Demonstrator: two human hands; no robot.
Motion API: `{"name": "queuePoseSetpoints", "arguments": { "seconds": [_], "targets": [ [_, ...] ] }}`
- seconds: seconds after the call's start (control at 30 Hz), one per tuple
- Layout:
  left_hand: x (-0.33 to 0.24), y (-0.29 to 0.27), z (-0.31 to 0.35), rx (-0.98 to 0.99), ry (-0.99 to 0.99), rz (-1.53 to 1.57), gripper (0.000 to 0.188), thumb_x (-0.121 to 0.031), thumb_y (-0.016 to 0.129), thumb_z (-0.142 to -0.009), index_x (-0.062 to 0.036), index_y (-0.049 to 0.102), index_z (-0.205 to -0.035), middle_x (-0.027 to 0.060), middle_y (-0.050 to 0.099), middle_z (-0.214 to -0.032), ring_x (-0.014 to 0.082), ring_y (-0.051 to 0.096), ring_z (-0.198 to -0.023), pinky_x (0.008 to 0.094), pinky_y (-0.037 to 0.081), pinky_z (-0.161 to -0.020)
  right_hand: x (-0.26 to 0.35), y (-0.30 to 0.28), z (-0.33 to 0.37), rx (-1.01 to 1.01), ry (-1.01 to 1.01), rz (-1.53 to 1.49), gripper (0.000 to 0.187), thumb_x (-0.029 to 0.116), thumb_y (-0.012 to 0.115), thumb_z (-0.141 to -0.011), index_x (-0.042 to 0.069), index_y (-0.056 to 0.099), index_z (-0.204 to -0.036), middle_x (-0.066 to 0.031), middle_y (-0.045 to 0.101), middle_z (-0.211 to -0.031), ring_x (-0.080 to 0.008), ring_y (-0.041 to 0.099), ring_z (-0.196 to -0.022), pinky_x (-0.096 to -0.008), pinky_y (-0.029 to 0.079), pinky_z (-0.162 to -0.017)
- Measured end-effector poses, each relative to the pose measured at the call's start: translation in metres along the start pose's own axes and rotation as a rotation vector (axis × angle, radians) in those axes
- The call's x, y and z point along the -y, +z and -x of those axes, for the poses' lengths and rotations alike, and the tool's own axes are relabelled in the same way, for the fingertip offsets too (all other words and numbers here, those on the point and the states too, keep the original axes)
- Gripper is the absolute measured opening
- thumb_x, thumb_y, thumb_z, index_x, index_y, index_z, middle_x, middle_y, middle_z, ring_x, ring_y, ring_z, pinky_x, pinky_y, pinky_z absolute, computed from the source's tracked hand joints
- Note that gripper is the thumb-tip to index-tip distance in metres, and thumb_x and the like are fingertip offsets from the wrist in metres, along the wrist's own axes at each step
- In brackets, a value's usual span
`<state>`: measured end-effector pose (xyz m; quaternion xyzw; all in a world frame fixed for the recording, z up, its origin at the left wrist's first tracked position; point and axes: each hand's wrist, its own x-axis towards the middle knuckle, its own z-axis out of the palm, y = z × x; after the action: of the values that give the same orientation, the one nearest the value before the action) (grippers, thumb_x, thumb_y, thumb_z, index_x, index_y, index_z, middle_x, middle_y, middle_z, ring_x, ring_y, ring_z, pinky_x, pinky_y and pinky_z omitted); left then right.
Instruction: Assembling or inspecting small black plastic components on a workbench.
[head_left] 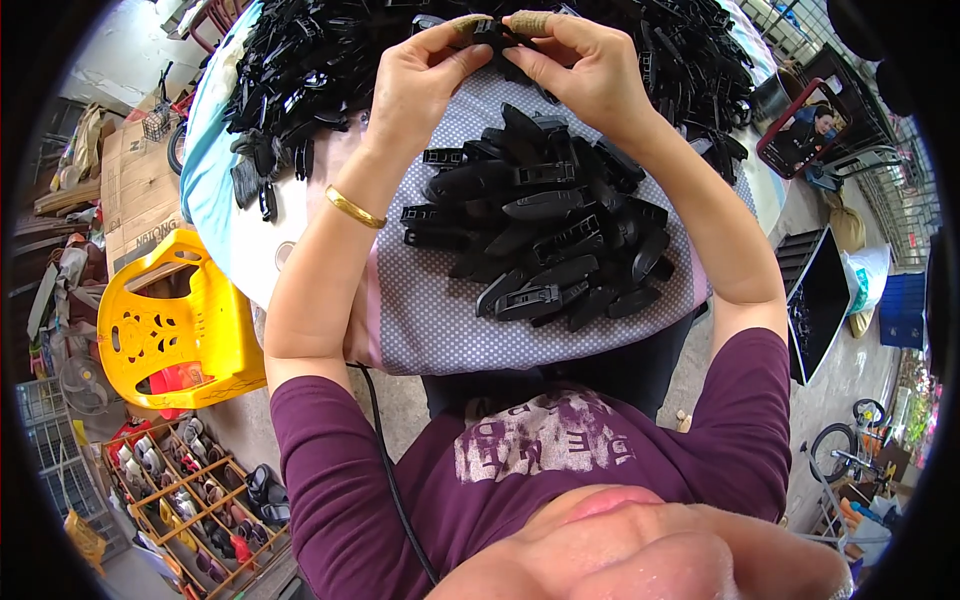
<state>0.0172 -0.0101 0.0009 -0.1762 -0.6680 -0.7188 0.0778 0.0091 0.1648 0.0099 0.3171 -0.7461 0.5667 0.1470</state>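
At the far side of the table, my left hand point(418, 85) and my right hand point(585, 72) meet with thumbs and index fingers pinched around a small black plastic clip-like part point(489, 36). Fingertips cover much of it, so its exact kind is hard to tell. Tan wraps sit on both index fingertips. Below the hands, a pile of similar black plastic parts point(545, 205), long and rounded with slotted frames, lies on a grey dotted cloth point(440, 335). A much larger heap of black parts point(300, 75) spreads beyond and around my hands.
A yellow plastic chair point(225, 325) stands left of the round table. On the right are a red-framed screen point(803, 128) and a black open bin point(812, 300). Farther off are a shoe rack point(200, 495) at lower left and a bicycle point(845, 455) at lower right.
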Motion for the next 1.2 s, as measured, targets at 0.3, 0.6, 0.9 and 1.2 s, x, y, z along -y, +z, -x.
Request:
{"name": "queuePoseSetpoints", "arguments": {
  "seconds": [0.3, 0.6, 0.9, 1.2],
  "targets": [
    [0.004, -0.005, -0.001, -0.035, 0.074, -0.028, 0.023, -0.009, 0.062, -0.086, -0.0034, 0.065, -0.108, 0.0001, 0.065, -0.088, 0.0038, 0.05, -0.071, 0.0167, 0.041, -0.064, -0.018, 0.01, -0.004, -0.22, -0.302, 0.248, 0.033, 0.034, 0.075, -0.073, 0.004, 0.07, -0.086, -0.0119, 0.065, -0.073, -0.0202, 0.06, -0.066, -0.027, 0.048, -0.065],
    [-0.003, -0.009, -0.004, 0.067, 0.15, -0.015, 0.022, -0.008, 0.061, -0.086, -0.0034, 0.066, -0.107, 0.0018, 0.066, -0.092, 0.0063, 0.054, -0.077, 0.0187, 0.044, -0.074, -0.001, -0.005, 0.0, 0.102, -0.13, 0.356, 0.024, 0.018, 0.069, -0.081, 0.002, 0.067, -0.099, 0.0008, 0.056, -0.065, -0.0041, 0.046, -0.059, -0.0199, 0.04, -0.055],
    [-0.062, 0.011, 0.011, 0.658, 0.151, -0.438, 0.036, -0.011, 0.072, -0.076, -0.0017, 0.06, -0.109, 0.0067, 0.068, -0.085, 0.0081, 0.061, -0.076, 0.0218, 0.048, -0.072, -0.051, -0.052, -0.021, 0.195, -0.048, 0.518, 0.032, 0.028, 0.07, -0.077, 0.005, 0.066, -0.1, -0.008, 0.066, -0.072, -0.0128, 0.061, -0.062, -0.025, 0.047, -0.056],
    [0.014, 0.002, -0.027, 0.32, 0.297, -0.896, 0.023, -0.013, 0.066, -0.078, -0.0052, 0.066, -0.1, 0.0057, 0.063, -0.088, 0.0151, 0.057, -0.074, 0.0252, 0.048, -0.069, -0.036, -0.021, -0.004, 0.415, 0.082, 0.935, 0.033, 0.027, 0.061, -0.077, 0.01, 0.062, -0.104, -0.0109, 0.066, -0.088, -0.0283, 0.062, -0.088, -0.0398, 0.05, -0.074]
  ]
}}
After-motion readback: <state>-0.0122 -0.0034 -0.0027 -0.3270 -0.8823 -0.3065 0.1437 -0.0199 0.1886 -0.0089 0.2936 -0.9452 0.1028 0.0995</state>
